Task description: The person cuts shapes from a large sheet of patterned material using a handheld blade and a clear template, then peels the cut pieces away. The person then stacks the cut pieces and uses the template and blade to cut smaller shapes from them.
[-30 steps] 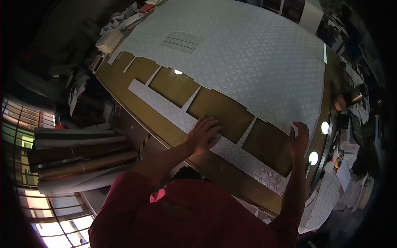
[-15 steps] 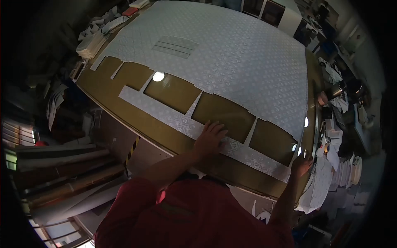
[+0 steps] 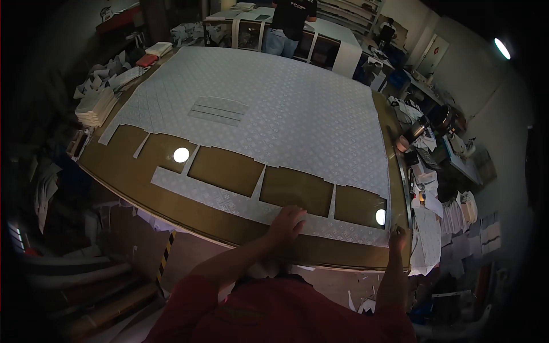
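A large pale patterned fabric sheet [image 3: 286,108] lies spread over the brown tabletop, with several four-sided openings cut along its near side. Narrow bridges join it to a long border strip [image 3: 211,194] closest to me. My left hand [image 3: 286,224] rests on this strip near its middle, fingers bent a little and thumb apart. By the strip's right end, at the table's right side, is my right hand [image 3: 397,237]. Its fingers are closed; whatever they hold is too small to make out.
The brown table [image 3: 131,171] has a raised near edge. Folded stacks [image 3: 96,107] lie at its left side. Along the right side are papers [image 3: 426,240] and a dark cylindrical tool [image 3: 417,127]. A person in a black shirt [image 3: 294,14] stands beyond the far edge.
My view has tilted up, bringing the far person and shelves into sight. The left hand's spread fingers have drawn closer together on the strip. The right hand stays at the table's right side.
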`<move>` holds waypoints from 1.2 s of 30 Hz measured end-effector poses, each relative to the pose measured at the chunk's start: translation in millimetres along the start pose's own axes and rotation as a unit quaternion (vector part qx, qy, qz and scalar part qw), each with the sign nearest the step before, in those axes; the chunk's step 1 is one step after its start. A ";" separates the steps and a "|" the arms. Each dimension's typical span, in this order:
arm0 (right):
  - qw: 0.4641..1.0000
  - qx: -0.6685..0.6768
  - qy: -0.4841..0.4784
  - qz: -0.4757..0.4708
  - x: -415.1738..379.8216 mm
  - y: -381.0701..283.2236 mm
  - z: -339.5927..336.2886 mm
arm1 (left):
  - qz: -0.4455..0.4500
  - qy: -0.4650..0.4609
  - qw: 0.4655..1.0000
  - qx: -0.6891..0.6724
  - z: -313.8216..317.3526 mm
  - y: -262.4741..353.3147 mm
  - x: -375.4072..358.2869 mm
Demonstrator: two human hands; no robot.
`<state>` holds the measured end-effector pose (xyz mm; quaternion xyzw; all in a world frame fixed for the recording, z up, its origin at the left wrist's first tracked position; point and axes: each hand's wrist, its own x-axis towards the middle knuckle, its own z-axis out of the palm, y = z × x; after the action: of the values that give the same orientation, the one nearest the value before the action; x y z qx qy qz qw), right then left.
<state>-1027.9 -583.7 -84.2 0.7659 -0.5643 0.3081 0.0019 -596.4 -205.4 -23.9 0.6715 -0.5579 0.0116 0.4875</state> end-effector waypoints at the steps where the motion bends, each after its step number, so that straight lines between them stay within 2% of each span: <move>1: 0.991 0.080 0.084 -0.062 -2.1 13.1 11.1 | -0.015 -0.008 0.999 -0.040 -4.4 -1.4 -3.6; 2: 0.991 0.081 0.085 -0.066 -3.6 -2.7 1.9 | -0.015 -0.005 0.999 -0.039 -17.4 3.7 -2.4; 3: 0.970 0.206 0.003 0.126 -10.5 -30.6 -19.8 | -0.037 -0.029 0.994 -0.099 -39.8 19.0 1.4; 4: 0.892 0.317 -0.079 0.311 -17.3 -54.3 -36.0 | -0.059 -0.054 0.984 -0.159 -64.7 35.9 7.6; 5: 0.893 0.317 -0.080 0.310 -24.5 -83.1 -50.3 | -0.060 -0.052 0.984 -0.159 -90.3 52.3 17.0; 7: 0.867 0.396 -0.077 0.292 -39.9 -146.4 -77.4 | -0.086 -0.110 0.941 -0.308 -146.5 90.9 39.5; 8: 0.869 0.393 -0.080 0.290 -44.0 -167.7 -81.5 | -0.089 -0.107 0.940 -0.311 -176.8 110.9 48.8; 10: 0.862 0.411 -0.108 0.278 -45.6 -204.3 -84.2 | 0.062 -0.115 0.902 -0.411 -239.6 144.3 65.0; 12: 0.870 0.411 -0.124 0.244 -47.7 -234.1 -83.2 | 0.137 -0.160 0.815 -0.539 -287.4 161.5 72.5; 14: 0.873 0.431 -0.144 0.179 -51.3 -264.8 -84.3 | 0.181 -0.140 0.743 -0.629 -318.4 182.4 70.9; 15: 0.874 0.428 -0.144 0.180 -53.6 -283.9 -85.2 | 0.179 -0.195 0.724 -0.637 -342.4 187.6 69.9; 16: 0.881 0.427 -0.147 0.141 -55.2 -302.5 -85.9 | 0.178 -0.252 0.701 -0.643 -358.3 187.8 69.7; 17: 0.886 0.426 -0.149 0.103 -53.5 -312.5 -86.3 | 0.180 -0.255 0.697 -0.645 -355.0 187.2 72.6; 18: 0.887 0.425 -0.146 0.106 -50.0 -310.6 -75.0 | 0.182 -0.258 0.694 -0.647 -353.9 186.2 66.8; 20: 0.919 0.370 -0.133 -0.021 -43.2 -304.7 -43.5 | 0.185 -0.261 0.690 -0.649 -354.2 180.9 54.7; 22: 0.903 0.401 -0.156 0.008 -42.5 -341.1 -51.4 | 0.187 -0.256 0.693 -0.647 -335.7 193.8 21.2; 24: 0.874 0.428 -0.215 0.079 -39.5 -365.4 -49.4 | 0.179 -0.254 0.699 -0.643 -342.5 184.1 35.9; 25: 0.871 0.432 -0.220 0.081 -36.8 -374.8 -42.0 | 0.175 -0.255 0.703 -0.640 -338.0 185.5 41.9; 27: 0.896 0.411 -0.147 -0.088 -37.4 -390.0 -28.3 | 0.165 -0.254 0.711 -0.635 -334.0 189.6 40.5; 31: 0.867 0.459 -0.164 -0.102 -37.6 -403.6 0.2 | 0.147 -0.235 0.734 -0.620 -327.1 186.3 53.6; 33: 0.854 0.461 -0.236 -0.060 -34.9 -409.7 6.5 | 0.141 -0.230 0.740 -0.616 -321.2 184.6 61.7; 36: 0.844 0.474 -0.246 -0.056 -38.9 -420.7 14.6 | 0.137 -0.232 0.741 -0.615 -322.2 178.1 66.6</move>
<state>-663.6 -402.5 30.6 0.7546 -0.2876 0.3384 -0.4831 -536.5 -22.0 296.7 0.1239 -0.6254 -0.4238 0.6434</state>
